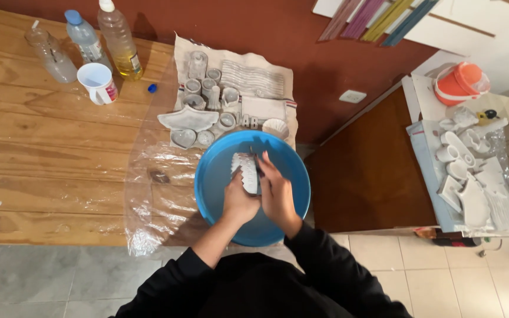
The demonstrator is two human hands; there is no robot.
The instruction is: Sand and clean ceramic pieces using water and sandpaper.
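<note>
Over a round blue basin (213, 176) at the table's near edge, my left hand (238, 203) holds a white scalloped ceramic piece (246, 171) upright. My right hand (275, 188) presses against that piece from the right, gripping a thin dark tool (255, 162) whose tip shows above my fingers. Both sleeves are black.
Several unglazed white clay pieces (207, 100) lie on a cloth behind the basin. Three plastic bottles (119, 41) and a white mug (98, 82) stand at the table's back left. Clear plastic sheet (148, 176) covers the wood. A side table (472, 176) on the right carries more white pieces.
</note>
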